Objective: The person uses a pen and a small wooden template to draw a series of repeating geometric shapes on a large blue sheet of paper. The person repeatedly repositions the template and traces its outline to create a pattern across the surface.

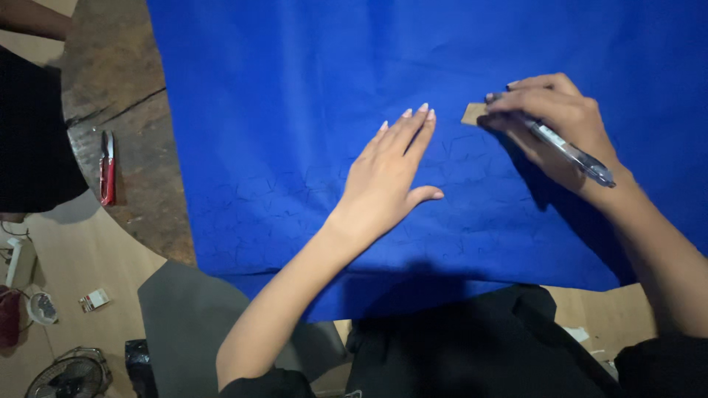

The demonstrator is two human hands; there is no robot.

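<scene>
Two hands are working on a blue cloth (295, 88) that is lying spread over a dark, worn wooden counter (125, 81). The left hand (387, 173) is pressing flat on the cloth, fingers straight and close together, thumb out to the right, gripping nothing. The right hand (557, 121) is closing its fingers around a pen (568, 151) with a clear barrel, and its fingertips are also pinning a small tan card template (473, 113) against the cloth, far right of centre.

Progress, as judged: faint dark outlines are covering the near part of the cloth, from near left across to under the hands, so a good share of the tracing appears done. The far part of the cloth is showing no marks, so that area appears left to do. The outline shapes are too faint to name.

Materials: the cloth is looking smooth, matte and thin, lying flat. The template is looking stiff, like cardboard. A red-handled folding cutter (108, 168) is lying on the bare counter, well apart to the left.
</scene>
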